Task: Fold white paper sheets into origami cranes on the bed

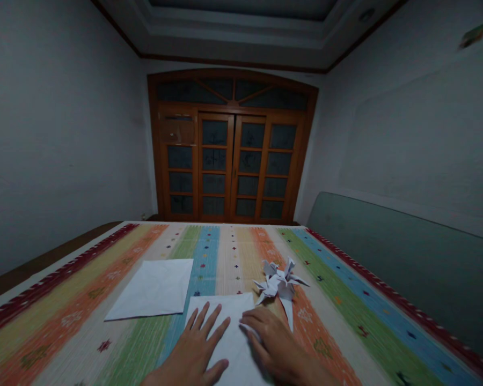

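Both hands lie open and ungripping, the left hand [189, 348] and right hand [276, 346] pressing a white paper sheet [229, 327] near the striped cover's [346, 321] near edge. A folded paper crane [282, 284] sits just beyond the right hand, with a second paper sheet [153, 289] to the left.

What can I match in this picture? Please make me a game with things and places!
Things:
1. Left hand
2. Paper bird
3. Loose white sheet
4. Wooden doors

Places:
A. Far end of the room
B. Resting on a paper sheet
C. Lying flat, left of the hands
D. Standing folded, right of the hands' paper

Pairs: 1-B, 2-D, 3-C, 4-A
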`<move>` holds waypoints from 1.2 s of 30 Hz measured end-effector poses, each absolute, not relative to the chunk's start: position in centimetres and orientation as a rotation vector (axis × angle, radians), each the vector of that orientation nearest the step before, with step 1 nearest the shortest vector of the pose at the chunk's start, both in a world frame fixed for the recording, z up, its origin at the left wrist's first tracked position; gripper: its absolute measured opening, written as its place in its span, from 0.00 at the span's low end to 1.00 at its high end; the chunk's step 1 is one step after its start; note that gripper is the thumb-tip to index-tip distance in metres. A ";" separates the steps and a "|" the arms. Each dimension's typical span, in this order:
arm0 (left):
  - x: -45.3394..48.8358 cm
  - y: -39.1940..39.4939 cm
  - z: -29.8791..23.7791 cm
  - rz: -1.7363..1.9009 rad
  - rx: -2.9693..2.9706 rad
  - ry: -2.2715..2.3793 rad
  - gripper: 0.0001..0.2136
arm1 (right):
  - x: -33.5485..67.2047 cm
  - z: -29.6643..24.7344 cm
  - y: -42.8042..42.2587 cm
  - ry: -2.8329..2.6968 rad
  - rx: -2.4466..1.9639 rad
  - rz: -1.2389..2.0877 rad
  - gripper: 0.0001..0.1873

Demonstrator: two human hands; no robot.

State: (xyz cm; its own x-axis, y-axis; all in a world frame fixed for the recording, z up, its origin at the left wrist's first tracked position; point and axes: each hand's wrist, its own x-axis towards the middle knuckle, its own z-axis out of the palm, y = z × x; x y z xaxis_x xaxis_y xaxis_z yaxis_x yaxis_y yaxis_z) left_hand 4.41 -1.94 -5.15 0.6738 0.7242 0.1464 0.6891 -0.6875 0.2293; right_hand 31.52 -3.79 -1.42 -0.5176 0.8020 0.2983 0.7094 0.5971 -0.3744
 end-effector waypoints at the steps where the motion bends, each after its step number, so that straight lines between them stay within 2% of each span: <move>1: 4.5 -1.9 -5.1 0.334 2.736 1.154 0.37 | 30.8 -1.5 -4.0 -2.420 -1.241 0.287 0.22; 4: 4.9 -1.7 -4.8 0.288 2.735 1.157 0.38 | 29.1 -2.3 -3.9 -2.513 -1.350 0.335 0.32; 8: 5.1 -1.4 -4.5 0.294 2.729 1.145 0.42 | 28.1 -3.6 -2.7 -2.522 -1.349 0.428 0.36; 11: 4.8 -0.9 -4.4 0.346 2.727 1.117 0.42 | 28.2 -3.9 -1.8 -2.509 -1.336 0.462 0.36; 19: 3.2 0.8 -5.3 0.445 2.729 1.161 0.33 | 28.4 -3.3 -1.4 -2.528 -1.373 0.501 0.37; 27: 1.7 1.5 -5.6 0.432 2.735 1.274 0.32 | 28.4 -3.5 -1.3 -2.513 -1.365 0.496 0.38; 36: 0.8 1.8 -6.3 0.474 2.728 1.296 0.32 | 30.3 -3.0 -1.2 -2.399 -1.553 0.473 0.38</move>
State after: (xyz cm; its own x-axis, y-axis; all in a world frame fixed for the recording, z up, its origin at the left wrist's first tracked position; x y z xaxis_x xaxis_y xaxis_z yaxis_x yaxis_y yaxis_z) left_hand 0.77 1.80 -6.35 0.5934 0.7681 0.2406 0.7420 -0.6378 0.2064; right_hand 30.33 -1.21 -2.96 -0.4036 0.9145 0.0281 0.8353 0.3808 -0.3965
